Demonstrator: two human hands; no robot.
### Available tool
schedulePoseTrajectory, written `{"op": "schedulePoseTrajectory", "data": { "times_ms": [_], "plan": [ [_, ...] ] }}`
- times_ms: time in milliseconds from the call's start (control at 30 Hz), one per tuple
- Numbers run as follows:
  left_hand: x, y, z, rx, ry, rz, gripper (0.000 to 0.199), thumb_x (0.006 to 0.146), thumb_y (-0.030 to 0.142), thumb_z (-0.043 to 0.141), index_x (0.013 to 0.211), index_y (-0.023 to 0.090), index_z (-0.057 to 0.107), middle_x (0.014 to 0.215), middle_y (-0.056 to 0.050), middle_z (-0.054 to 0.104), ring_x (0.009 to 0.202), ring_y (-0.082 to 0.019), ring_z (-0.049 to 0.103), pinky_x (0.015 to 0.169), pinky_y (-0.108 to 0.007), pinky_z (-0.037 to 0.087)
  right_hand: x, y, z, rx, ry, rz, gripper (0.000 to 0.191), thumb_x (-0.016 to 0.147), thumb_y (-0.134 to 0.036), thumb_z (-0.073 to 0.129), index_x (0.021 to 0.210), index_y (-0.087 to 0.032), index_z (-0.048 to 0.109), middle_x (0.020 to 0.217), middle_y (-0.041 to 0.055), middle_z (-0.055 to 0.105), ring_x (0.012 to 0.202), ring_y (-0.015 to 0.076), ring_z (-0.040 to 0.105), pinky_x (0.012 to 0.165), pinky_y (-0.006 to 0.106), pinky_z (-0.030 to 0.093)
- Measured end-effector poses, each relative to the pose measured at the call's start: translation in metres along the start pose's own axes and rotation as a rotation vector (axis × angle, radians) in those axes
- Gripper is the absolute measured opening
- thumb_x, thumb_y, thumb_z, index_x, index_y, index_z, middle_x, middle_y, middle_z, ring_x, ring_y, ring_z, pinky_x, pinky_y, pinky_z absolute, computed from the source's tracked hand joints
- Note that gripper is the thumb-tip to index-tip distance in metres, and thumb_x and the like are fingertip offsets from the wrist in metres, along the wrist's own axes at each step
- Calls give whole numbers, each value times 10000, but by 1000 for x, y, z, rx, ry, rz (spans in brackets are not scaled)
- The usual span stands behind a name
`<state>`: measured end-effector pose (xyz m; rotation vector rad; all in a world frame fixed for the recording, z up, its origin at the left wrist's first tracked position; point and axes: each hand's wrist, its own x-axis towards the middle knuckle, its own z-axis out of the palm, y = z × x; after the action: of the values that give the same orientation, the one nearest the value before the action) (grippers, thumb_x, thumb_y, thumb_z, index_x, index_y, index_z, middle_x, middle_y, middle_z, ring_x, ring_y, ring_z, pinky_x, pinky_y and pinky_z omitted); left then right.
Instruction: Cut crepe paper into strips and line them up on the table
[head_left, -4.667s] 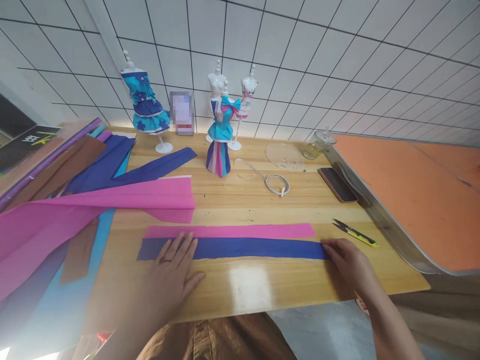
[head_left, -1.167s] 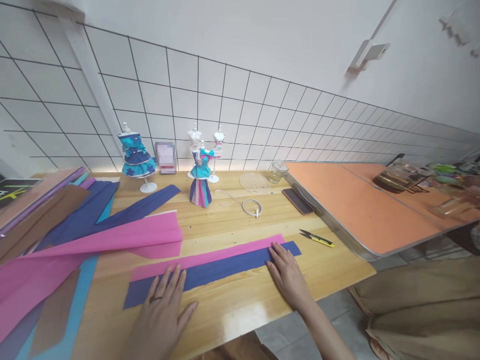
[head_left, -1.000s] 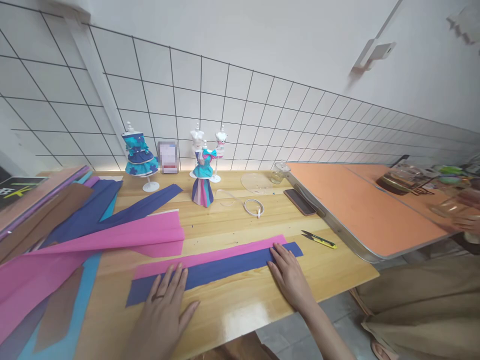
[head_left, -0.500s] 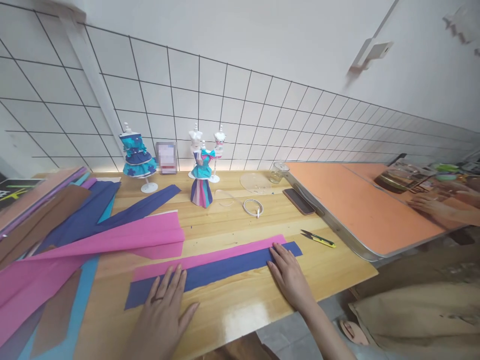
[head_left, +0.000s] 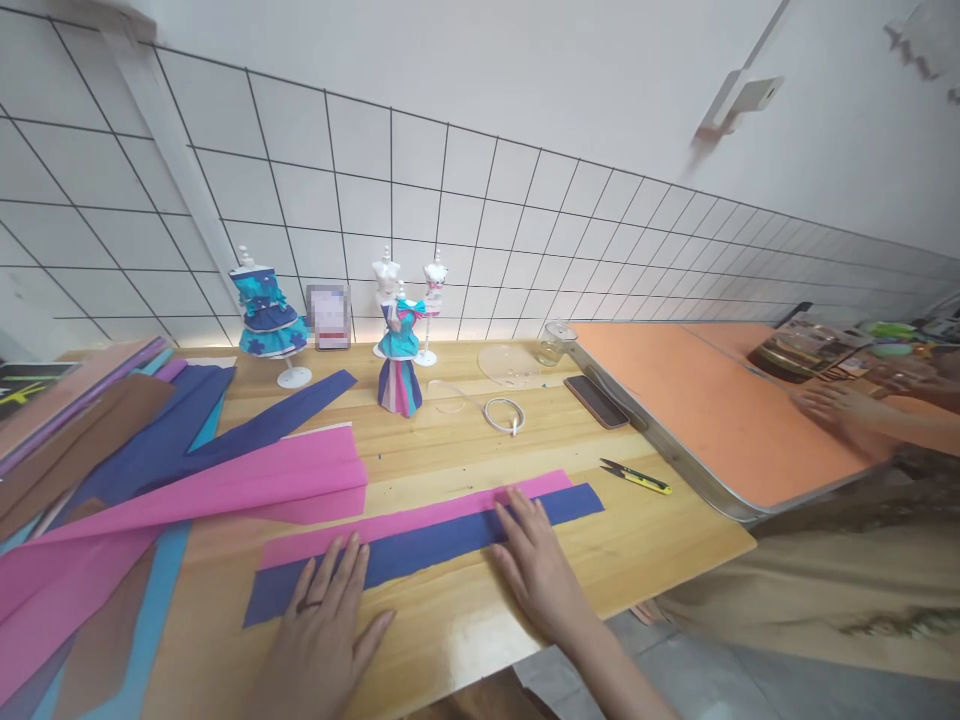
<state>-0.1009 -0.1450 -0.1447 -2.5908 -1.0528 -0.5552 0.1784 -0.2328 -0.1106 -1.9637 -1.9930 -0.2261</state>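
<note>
A pink strip (head_left: pixel 450 508) and a navy blue strip (head_left: pixel 435 548), which look like crepe paper or thin fabric, lie along each other on the wooden table, the navy one nearer me. My left hand (head_left: pixel 326 610) rests flat on their left part, fingers outstretched, a dark ring on one finger. Farther right, my right hand (head_left: pixel 536 555) lies with spread fingers across the navy strip, fingertips reaching the pink one. The navy strip's right end sticks out past the pink. Yellow-handled thread snips (head_left: pixel 636 477) lie to the right of the strips.
Larger pink (head_left: pixel 285 480), navy and brown sheets are heaped at left. Small dressed mannequins (head_left: pixel 399 345) stand at the back near the wire grid. A white ring (head_left: pixel 504 415), a phone (head_left: pixel 596 400) and a glass jar (head_left: pixel 556 345) sit behind. Another person's hand (head_left: pixel 844 405) rests on the orange board (head_left: pixel 675 400).
My right hand has slid left along the strips, away from their right end. My left hand stays in about the same place. The other person's hand has shifted a little left.
</note>
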Motion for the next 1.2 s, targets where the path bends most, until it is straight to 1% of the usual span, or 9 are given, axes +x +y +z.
{"op": "schedulePoseTrajectory", "data": {
  "times_ms": [167,233,333,500,667,833,967,1067,1200],
  "plan": [
    [0,-1,2,-6,7,10,625,805,547,419,1252,116,487,1309,-105,485,1221,-273,405,1019,-421,255,15,-61,-6,158,-126,-220,469,881,-313,426,1322,-152,400,1423,133,322,1339,249,192,1056,502,264],
    [-2,-2,4,-5,18,17,618,804,529,431,1254,108,483,1303,-114,489,1218,-278,407,1018,-424,252,21,-78,-6,215,-185,-296,477,886,-334,419,1327,-156,391,1426,128,318,1346,242,164,1066,493,245],
    [-6,-3,8,-13,13,32,600,804,500,432,1271,125,465,1317,-108,476,1236,-277,384,1030,-425,236,31,-93,-2,259,-233,-359,509,887,-354,421,1347,-146,357,1432,133,303,1352,242,127,1077,493,210],
    [-10,-5,9,-23,6,34,617,802,498,430,1305,141,422,1334,-92,461,1271,-262,335,1053,-413,209,39,-99,10,273,-265,-366,559,882,-385,426,1368,-130,321,1441,151,268,1350,254,131,1077,495,203],
    [-7,-2,2,-38,-49,14,614,808,475,432,1319,137,401,1370,-89,415,1294,-258,295,1051,-413,221,39,-100,15,262,-301,-351,529,889,-402,401,1353,-151,357,1438,140,282,1342,253,171,1077,493,208],
    [-2,4,-17,-119,-188,-54,648,819,459,430,1369,139,311,1424,-87,327,1324,-249,240,1060,-414,232,34,-101,24,221,-221,-354,483,881,-352,432,1323,-159,413,1404,145,349,1318,260,253,1047,508,274],
    [2,7,-31,-223,-279,-136,670,826,535,399,1373,158,304,1440,-77,295,1343,-235,194,1083,-409,210,31,-99,34,174,-173,-415,495,886,-376,414,1324,-144,413,1404,146,349,1312,269,267,1021,515,316],
    [4,7,-40,-286,-293,-165,663,843,552,363,1369,152,307,1448,-83,275,1353,-226,159,1094,-399,202,29,-98,38,154,-128,-436,494,885,-399,413,1300,-135,445,1390,149,373,1306,272,281,1019,507,319],
    [2,1,-48,-312,-279,-195,611,874,519,330,1345,131,344,1447,-95,273,1355,-219,152,1087,-370,236,27,-98,39,114,-105,-463,504,880,-418,421,1283,-118,462,1396,151,361,1314,272,261,1036,501,288]
  ]
}}
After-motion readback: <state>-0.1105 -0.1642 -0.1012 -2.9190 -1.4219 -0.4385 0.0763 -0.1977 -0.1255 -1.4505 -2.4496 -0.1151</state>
